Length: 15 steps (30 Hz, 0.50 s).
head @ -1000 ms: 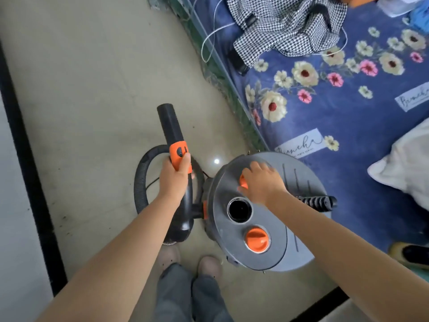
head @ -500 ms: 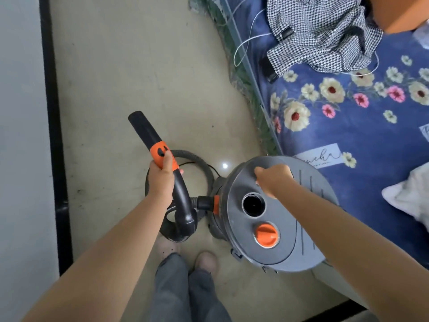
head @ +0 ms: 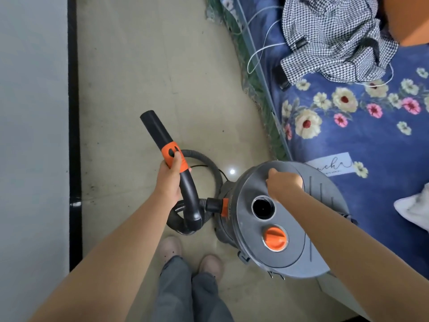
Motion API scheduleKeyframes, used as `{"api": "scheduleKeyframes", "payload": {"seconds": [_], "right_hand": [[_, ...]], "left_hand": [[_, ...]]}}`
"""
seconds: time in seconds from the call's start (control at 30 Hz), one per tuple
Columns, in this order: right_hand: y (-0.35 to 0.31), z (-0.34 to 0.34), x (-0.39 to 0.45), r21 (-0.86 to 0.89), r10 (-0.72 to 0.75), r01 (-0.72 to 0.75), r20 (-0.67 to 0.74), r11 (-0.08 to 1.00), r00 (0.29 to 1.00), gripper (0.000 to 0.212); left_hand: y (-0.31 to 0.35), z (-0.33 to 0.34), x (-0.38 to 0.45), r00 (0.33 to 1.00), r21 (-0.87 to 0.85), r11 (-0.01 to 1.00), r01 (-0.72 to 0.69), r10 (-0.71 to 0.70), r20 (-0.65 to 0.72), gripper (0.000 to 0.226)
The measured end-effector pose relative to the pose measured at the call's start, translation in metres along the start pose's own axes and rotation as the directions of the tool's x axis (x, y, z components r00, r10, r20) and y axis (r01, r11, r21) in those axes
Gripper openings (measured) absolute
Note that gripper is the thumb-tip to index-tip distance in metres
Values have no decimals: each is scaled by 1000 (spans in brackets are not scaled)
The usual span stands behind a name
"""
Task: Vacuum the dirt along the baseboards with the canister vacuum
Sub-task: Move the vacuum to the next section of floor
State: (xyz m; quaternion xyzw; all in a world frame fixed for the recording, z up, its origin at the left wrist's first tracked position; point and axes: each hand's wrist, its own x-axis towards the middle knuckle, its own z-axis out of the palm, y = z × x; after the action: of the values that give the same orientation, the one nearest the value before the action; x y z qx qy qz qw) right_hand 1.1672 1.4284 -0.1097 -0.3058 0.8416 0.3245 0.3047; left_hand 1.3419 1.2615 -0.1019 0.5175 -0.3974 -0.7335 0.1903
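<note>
two hands are at work here, seen from above. along the left edge of the frame a pale wall (head: 30, 135) meets a black baseboard (head: 73, 135) that runs top to bottom, and specks of dirt (head: 92, 187) lie on the beige floor (head: 151, 66) just beside it at mid-height. left of centre, the left hand (head: 170, 180) grips the vacuum handle (head: 185, 182), fingers wrapped round it and the thumb lying on its orange collar (head: 173, 156); the black nozzle (head: 155, 127) tilts toward the upper left, its tip clear of the floor and well apart from the baseboard. a black hose (head: 209, 168) loops behind the handle and joins the side of the grey canister vacuum (head: 290, 252), which stands at centre right. on its lid sit an open round port (head: 263, 207) and, below that, an orange knob (head: 275, 238). the right hand (head: 284, 183) rests curled on the upper part of the lid; whether it holds anything there cannot be told. at bottom centre are two shoes (head: 171, 248) and grey trouser legs (head: 190, 291). on the right lies a blue floral bedsheet (head: 348, 140), with a houndstooth cloth (head: 332, 36) and a white cable (head: 260, 52) at the upper right.
</note>
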Motion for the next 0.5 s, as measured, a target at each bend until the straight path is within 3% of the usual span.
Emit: {"api": "scheduleKeyframes", "payload": {"seconds": [0.07,0.13,0.2,0.3,0.4,0.5], "right_hand": [[-1,1,-4,-51,38,-41,-46,998,998,43],[-8,-2,-11,-51,11,-23,-230,998,973,35],[-26,-8,-17,36,-123,142,-330,989,936,39],[-69,-19,-24,334,-359,426,-245,841,900,49],[-122,-32,-37,527,-550,529,-133,665,824,67],[-180,-50,-45,635,-641,576,-162,515,750,79]], "left_hand": [[3,-3,0,1000,-52,999,9,-10,-14,18],[12,-11,2,999,-110,994,9,-13,-31,17],[26,-22,5,999,-165,986,-2,-5,-43,17],[45,-46,9,994,-256,967,-19,-9,-106,18],[60,-78,14,987,-357,933,-35,-24,-160,19],[75,-116,28,980,-469,882,-34,-62,-187,21]]}}
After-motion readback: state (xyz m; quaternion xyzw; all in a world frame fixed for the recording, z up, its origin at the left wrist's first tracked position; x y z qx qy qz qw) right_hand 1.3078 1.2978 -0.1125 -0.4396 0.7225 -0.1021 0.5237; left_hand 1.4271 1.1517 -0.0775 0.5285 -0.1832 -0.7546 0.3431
